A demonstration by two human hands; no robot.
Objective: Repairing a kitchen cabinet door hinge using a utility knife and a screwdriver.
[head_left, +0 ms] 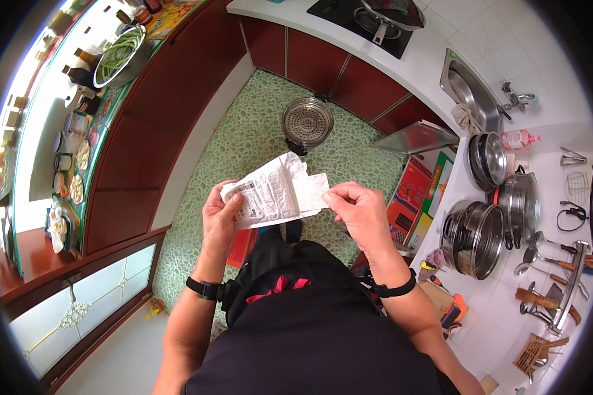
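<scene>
In front of my body, my left hand (223, 209) grips the left end of a crumpled white packet (273, 191) with dark print, thumb on top. A flat white sheet (311, 192) with a faintly textured face sticks out of the packet's right side. Pinched between the thumb and fingers of my right hand (360, 209) is the outer edge of this sheet. Where the sheet goes inside the packet, it is hidden.
On the patterned green floor (217, 155) stands a round steamer pot (308, 123). An open cabinet door (418, 137) juts out at right, below the sink (471, 92). Pots (478, 240) line the right counter. A bowl of green beans (120, 57) stands at left.
</scene>
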